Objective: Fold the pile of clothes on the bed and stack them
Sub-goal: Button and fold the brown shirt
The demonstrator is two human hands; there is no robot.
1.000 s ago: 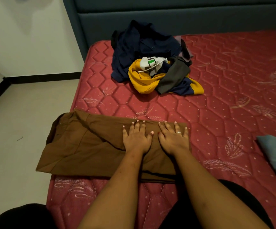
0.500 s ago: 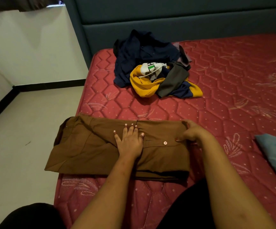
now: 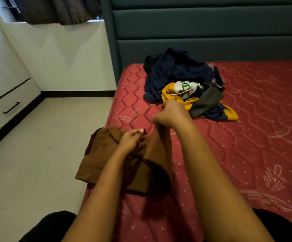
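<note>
Brown garment (image 3: 98, 154) lies on the mattress's (image 3: 246, 154) near left edge, long axis left-right. My left hand (image 3: 131, 138), the nearer one, has its fingers curled, gripping the middle fold. My right hand (image 3: 173, 114) pinches the raised right end, ready to carry leftward. Far beyond: 1 unfolded pile (image 3: 182, 72).

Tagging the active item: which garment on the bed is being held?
The brown garment: the right hand holds one end raised, the left hand pinches its middle. The others lie untouched in the navy, yellow and grey pile by the headboard.
</note>
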